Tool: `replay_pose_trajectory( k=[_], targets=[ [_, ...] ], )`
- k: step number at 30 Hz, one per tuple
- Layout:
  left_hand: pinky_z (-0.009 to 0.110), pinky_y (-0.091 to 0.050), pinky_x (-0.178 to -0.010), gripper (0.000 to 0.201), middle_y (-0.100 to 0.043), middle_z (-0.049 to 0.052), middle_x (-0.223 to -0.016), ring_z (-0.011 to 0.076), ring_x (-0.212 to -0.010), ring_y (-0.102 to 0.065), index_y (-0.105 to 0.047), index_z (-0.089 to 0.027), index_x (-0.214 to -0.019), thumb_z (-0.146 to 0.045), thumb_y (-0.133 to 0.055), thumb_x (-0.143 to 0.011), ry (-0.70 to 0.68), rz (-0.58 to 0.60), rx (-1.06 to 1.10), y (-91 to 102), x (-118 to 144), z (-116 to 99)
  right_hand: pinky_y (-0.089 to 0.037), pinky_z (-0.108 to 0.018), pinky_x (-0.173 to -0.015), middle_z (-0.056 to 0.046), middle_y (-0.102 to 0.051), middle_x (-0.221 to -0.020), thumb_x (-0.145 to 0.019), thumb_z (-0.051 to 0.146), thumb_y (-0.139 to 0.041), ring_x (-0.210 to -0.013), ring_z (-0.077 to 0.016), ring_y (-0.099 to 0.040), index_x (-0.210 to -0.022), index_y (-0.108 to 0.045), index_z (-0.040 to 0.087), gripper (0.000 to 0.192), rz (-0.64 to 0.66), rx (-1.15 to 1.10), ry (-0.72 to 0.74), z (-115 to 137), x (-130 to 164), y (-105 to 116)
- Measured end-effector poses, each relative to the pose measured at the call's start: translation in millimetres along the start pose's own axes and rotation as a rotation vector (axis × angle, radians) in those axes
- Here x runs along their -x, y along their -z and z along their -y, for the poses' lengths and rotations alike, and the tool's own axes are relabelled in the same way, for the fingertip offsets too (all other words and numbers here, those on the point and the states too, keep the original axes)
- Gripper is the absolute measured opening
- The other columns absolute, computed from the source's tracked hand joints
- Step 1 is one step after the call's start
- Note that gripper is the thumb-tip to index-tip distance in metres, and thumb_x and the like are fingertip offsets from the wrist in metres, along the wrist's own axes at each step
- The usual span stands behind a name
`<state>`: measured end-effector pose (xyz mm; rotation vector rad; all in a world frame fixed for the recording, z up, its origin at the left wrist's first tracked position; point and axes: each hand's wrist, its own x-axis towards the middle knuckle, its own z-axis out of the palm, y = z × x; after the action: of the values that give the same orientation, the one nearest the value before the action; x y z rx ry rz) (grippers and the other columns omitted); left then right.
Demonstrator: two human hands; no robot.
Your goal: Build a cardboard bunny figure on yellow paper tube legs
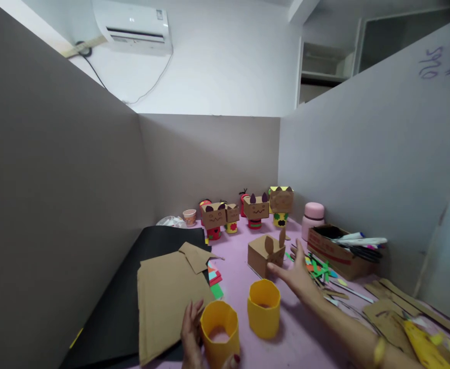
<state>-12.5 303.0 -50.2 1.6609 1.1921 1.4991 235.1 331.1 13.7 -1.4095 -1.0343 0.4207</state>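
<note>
My left hand (192, 333) wraps around a yellow paper cylinder (219, 332) at the bottom centre, holding it upright on the pink table (236, 279). A second yellow paper cylinder (264, 308) stands free just to its right. My right hand (298, 274) reaches forward with fingers spread and touches the side of a small cardboard box with brown paper ears (267, 252), which sits on the table.
Several cardboard box figures on coloured cups (256, 210) line the back wall. A cardboard sheet (167, 300) lies on black paper (133, 287) at left. A cardboard box with markers (340, 251), a pink jar (312, 218), paper scraps (317, 269) and cardboard strips (397, 302) lie at right. Grey partitions enclose three sides.
</note>
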Motion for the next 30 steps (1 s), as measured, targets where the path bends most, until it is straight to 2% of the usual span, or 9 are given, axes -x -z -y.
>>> replay_pose_trajectory(
  k=[5, 8, 11, 14, 17, 21, 23, 27, 30],
  targets=[
    [0.048, -0.042, -0.101, 0.101, -0.028, 0.028, -0.142, 0.0338, -0.127, -0.042, 0.001, -0.015, -0.142, -0.075, -0.046, -0.075, -0.092, -0.012, 0.06, 3.4, 7.2, -10.1, -0.015, -0.051, -0.113, -0.023, -0.013, -0.153, -0.051, 0.046, -0.08, -0.141, -0.0393, -0.011, -0.147, -0.003, 0.014, 0.127, -0.065, 0.018, 0.027, -9.8, -14.0, -34.7],
    [0.047, -0.038, -0.103, 0.095, -0.026, 0.024, -0.144, 0.0322, -0.128, -0.04, -0.001, -0.02, -0.142, -0.073, -0.046, -0.077, -0.06, 0.011, 0.076, 6.7, 11.0, -16.5, -0.016, -0.055, -0.112, -0.019, -0.016, -0.153, -0.053, 0.043, -0.079, -0.141, -0.04, -0.012, -0.147, -0.003, 0.019, 0.123, -0.073, -0.017, 0.014, -8.7, -15.4, -36.6],
    [0.047, -0.035, -0.106, 0.093, -0.029, 0.021, -0.144, 0.0317, -0.129, -0.04, -0.003, -0.023, -0.143, -0.072, -0.046, -0.077, -0.029, 0.031, 0.074, 8.3, 12.4, -18.5, -0.023, -0.053, -0.112, -0.015, -0.019, -0.153, -0.059, 0.05, -0.075, -0.141, -0.0359, -0.017, -0.147, 0.005, 0.026, 0.122, -0.056, -0.103, 0.019, 9.9, -13.5, -16.9],
    [0.049, -0.032, -0.108, 0.094, -0.031, 0.02, -0.144, 0.0318, -0.13, -0.039, -0.003, -0.024, -0.144, -0.072, -0.047, -0.077, -0.007, 0.051, 0.069, 9.6, 13.0, -20.7, -0.036, -0.043, -0.106, -0.013, -0.029, -0.15, -0.071, 0.052, -0.07, -0.134, -0.0274, -0.037, -0.147, 0.01, 0.029, 0.113, 0.061, -0.213, 0.115, 41.8, 0.1, 13.9],
    [0.048, -0.031, -0.109, 0.093, -0.032, 0.017, -0.145, 0.0305, -0.131, -0.039, -0.003, -0.026, -0.145, -0.069, -0.05, -0.078, 0.033, 0.071, 0.073, 11.0, 13.1, -25.6, -0.041, -0.039, -0.102, -0.008, -0.032, -0.15, -0.068, 0.044, -0.078, -0.13, -0.0244, -0.043, -0.148, 0.0, 0.036, 0.112, 0.218, -0.263, 0.162, 67.6, 24.6, 36.9],
    [0.051, -0.031, -0.108, 0.089, -0.031, 0.015, -0.145, 0.0302, -0.131, -0.039, -0.002, -0.029, -0.145, -0.063, -0.052, -0.08, 0.076, 0.089, 0.081, 14.5, 14.4, -33.1, -0.038, -0.044, -0.105, -0.008, -0.029, -0.152, -0.062, 0.04, -0.084, -0.132, -0.0257, -0.041, -0.148, 0.0, 0.039, 0.12, 0.355, -0.29, 0.078, 75.4, 48.4, 45.6],
    [0.053, -0.03, -0.108, 0.081, -0.03, 0.015, -0.146, 0.031, -0.132, -0.036, -0.003, -0.029, -0.145, -0.056, -0.05, -0.084, -0.014, 0.035, -0.013, 17.8, 17.9, -37.4, -0.036, -0.045, -0.106, -0.009, -0.028, -0.153, -0.062, 0.039, -0.084, -0.132, -0.0265, -0.04, -0.148, -0.001, 0.037, 0.12, 0.356, -0.327, 0.056, 73.4, 50.0, 46.6],
    [0.043, -0.035, -0.104, 0.067, -0.041, 0.011, -0.137, 0.0279, -0.129, -0.039, -0.02, -0.03, -0.144, -0.031, -0.054, -0.087, -0.503, -0.205, -0.404, 19.9, 29.6, -52.2, -0.039, -0.044, -0.104, -0.008, -0.029, -0.153, -0.07, 0.04, -0.077, -0.132, -0.0273, -0.041, -0.149, -0.003, 0.036, 0.109, 0.225, -0.431, 0.082, 70.2, 40.5, 53.1],
    [0.032, -0.046, -0.09, 0.039, -0.062, 0.008, -0.116, 0.0221, -0.104, -0.06, -0.052, -0.029, -0.124, -0.017, -0.053, -0.087, -0.715, -0.09, -0.601, 4.4, 32.5, -74.3, -0.041, -0.046, -0.103, -0.009, -0.038, -0.149, -0.074, 0.044, -0.072, -0.13, -0.0286, -0.043, -0.149, 0.001, 0.034, 0.105, 0.134, -0.49, 0.107, 70.4, 31.9, 60.1]
  ],
)
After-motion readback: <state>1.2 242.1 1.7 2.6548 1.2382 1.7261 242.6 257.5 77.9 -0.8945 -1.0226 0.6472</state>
